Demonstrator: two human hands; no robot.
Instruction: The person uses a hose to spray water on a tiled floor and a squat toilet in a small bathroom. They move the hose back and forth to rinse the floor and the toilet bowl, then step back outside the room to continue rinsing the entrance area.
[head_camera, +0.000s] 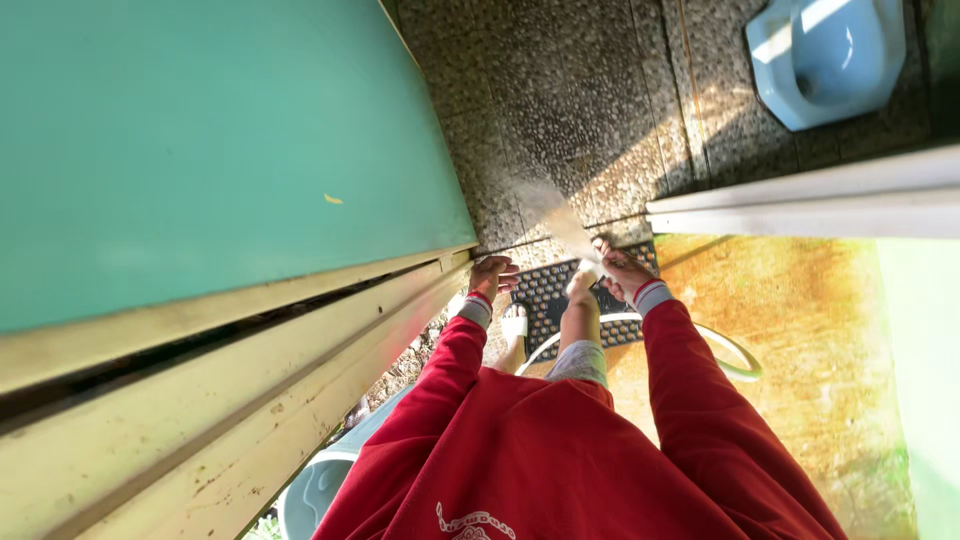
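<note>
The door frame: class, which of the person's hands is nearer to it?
Left. The left hand rests beside the door frame, seemingly touching its edge. The right hand is farther off, over the mat, holding a hose.

Sunlight falls across a pebbled floor (600, 110) between a teal door (200, 140) and a pale doorframe (800, 200).

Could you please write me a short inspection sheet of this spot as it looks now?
Surface: pebbled floor, wet-looking; dark mat at the doorway.
Job's things: hose curving behind the legs; its end sprays water.
Clutter: blue basin at lower left.
Hands: right hand on the hose end; left hand on the door frame.
Cables: nothing seen.
Surroundings: green door, blue squat toilet.
</note>
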